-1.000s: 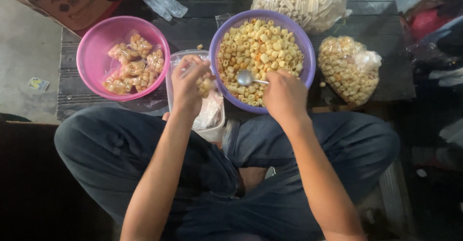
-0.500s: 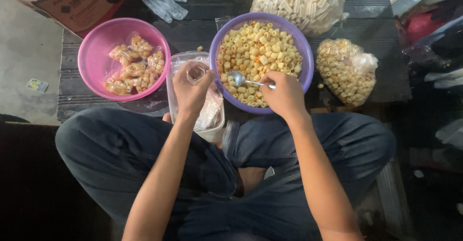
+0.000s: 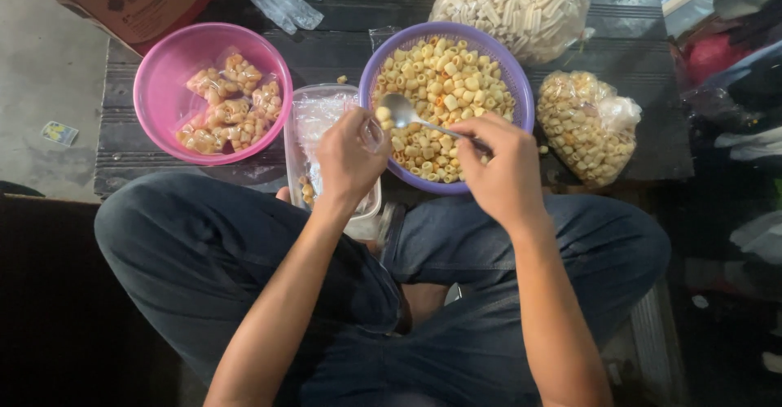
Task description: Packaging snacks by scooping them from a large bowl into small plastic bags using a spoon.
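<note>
Right hand (image 3: 501,171) grips a spoon (image 3: 403,112) loaded with snack pieces, over the near-left part of the purple bowl (image 3: 521,89). Left hand (image 3: 350,158) pinches a small clear bag (image 3: 373,134) open just beside the spoon, above a clear tub (image 3: 305,122). Pink bowl (image 3: 155,89) of filled packets sits left on the desk (image 3: 122,154).

One head-worn camera looks steeply down from close above onto the seated person's lap and the dark table (image 3: 326,16) ahead.
</note>
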